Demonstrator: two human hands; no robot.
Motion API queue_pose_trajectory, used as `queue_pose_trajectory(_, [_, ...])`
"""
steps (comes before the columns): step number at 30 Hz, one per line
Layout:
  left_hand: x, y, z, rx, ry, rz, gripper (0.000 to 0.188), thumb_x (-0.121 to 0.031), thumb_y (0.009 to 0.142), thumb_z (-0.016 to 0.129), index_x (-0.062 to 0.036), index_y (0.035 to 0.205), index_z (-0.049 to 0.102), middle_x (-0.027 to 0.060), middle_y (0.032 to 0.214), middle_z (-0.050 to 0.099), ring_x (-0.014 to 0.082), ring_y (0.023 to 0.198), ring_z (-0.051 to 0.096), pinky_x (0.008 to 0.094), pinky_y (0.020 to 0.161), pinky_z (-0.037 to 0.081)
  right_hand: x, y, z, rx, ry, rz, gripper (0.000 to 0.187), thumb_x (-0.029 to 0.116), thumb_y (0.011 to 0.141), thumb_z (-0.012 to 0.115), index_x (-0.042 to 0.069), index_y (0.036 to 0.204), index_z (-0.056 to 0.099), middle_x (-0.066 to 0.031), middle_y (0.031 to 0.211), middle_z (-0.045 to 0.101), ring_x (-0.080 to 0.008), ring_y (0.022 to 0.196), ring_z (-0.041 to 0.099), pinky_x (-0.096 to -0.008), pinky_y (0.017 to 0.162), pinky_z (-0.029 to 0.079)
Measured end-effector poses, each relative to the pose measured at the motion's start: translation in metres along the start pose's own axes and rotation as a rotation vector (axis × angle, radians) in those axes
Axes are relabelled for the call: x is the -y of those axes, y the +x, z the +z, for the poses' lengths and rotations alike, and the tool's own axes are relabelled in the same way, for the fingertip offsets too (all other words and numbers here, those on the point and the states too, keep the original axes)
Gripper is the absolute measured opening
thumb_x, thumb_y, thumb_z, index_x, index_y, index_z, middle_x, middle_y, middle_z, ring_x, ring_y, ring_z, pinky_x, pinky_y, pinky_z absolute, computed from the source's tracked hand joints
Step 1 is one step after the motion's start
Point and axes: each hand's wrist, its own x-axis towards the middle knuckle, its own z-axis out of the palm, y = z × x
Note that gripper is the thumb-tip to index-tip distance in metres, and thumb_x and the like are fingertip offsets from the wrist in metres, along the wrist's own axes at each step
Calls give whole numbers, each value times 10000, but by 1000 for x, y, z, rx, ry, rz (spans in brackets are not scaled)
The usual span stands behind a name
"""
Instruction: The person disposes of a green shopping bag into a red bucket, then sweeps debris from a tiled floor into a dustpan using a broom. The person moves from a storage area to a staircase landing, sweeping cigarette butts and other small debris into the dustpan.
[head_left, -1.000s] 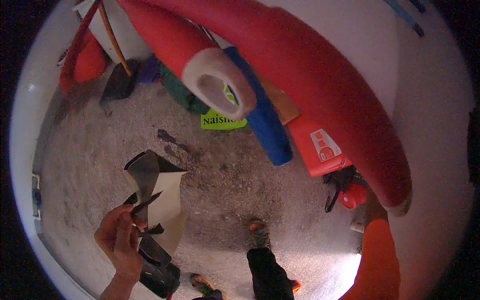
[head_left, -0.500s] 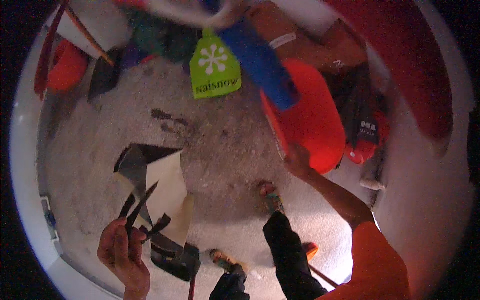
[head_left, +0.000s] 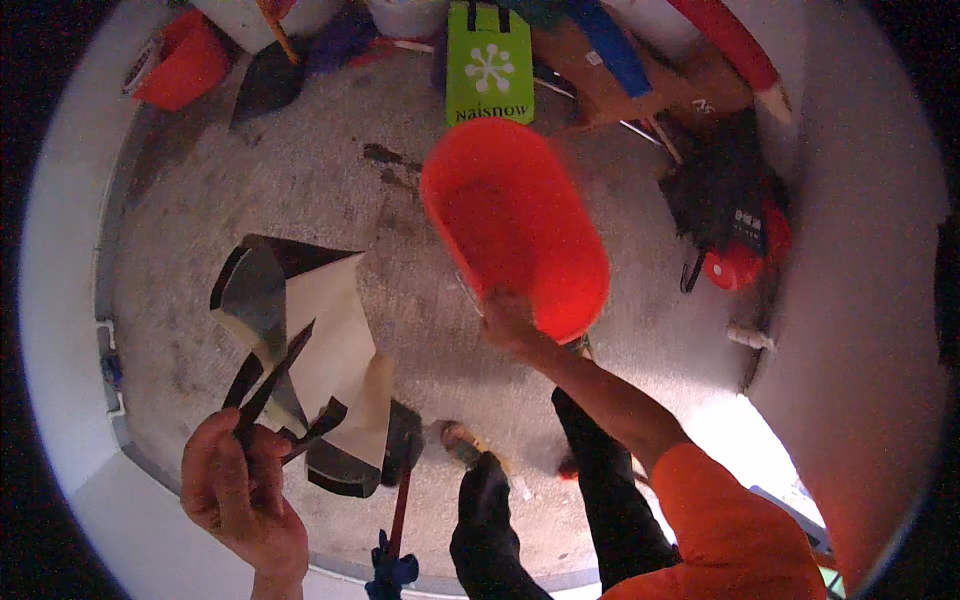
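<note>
My left hand (head_left: pixel 245 480) is closed around the black straps of a beige and black tote bag (head_left: pixel 335 350), which hangs at a slant below the fingers on the left. My right hand (head_left: pixel 512 322) grips the near rim of a bright orange-red oval plastic tub (head_left: pixel 565 240). The tub is tilted so that its inside shows, and it is held up over the concrete floor. Its far edge lies just in front of a lime-green bag (head_left: pixel 490 75) with a white pattern and black handles. The fingers behind the tub's rim are partly hidden.
An orange-red bucket (head_left: pixel 185 65) and a black shovel-like pan (head_left: pixel 268 88) stand at the far left. Brown cardboard (head_left: pixel 700 95) and a black umbrella (head_left: pixel 715 195) rest at the right. A red stick (head_left: pixel 401 500) rises near my feet, beside the left wall.
My right hand has carried the tub leftward, away from the cardboard and toward the green bag. The view has shifted, uncovering the umbrella. The tote bag stays in my left hand.
</note>
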Motion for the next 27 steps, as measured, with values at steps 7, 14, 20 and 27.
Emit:
queue_pose_trajectory(7, [-23,-14,-27,11,-130,-184,229,-167,941,475,-11,1077,573,86,714,610,43,486,451,157,434,285,67,-10,-11,79,-10,161,444,208,734,655,8,1097,497,-227,1006,536,-388,924,573,-479,739,489])
queue_pose_trajectory(14, [-57,-55,-19,-18,-493,-300,190,-126,924,508,10,1015,606,153,809,656,146,649,616,165,517,426,135,-134,-100,126,640,-435,956,364,731,749,25,1430,190,-214,1460,239,-387,1338,264,-463,1048,310])
queue_pose_trajectory(20, [-83,-94,-15,217,-332,-139,136,-46,810,609,6,932,642,122,779,642,143,585,568,222,490,422,210,-165,-143,-71,643,-675,1013,542,722,697,31,1431,185,-235,1493,126,-389,1371,169,-496,1090,195])
queue_pose_trajectory(27, [-142,-120,23,358,-450,86,371,50,685,665,-44,1044,669,119,754,574,223,592,566,300,505,463,219,-158,-182,-177,814,-711,593,446,834,577,42,1205,353,-167,1241,325,-313,1146,336,-421,988,290])
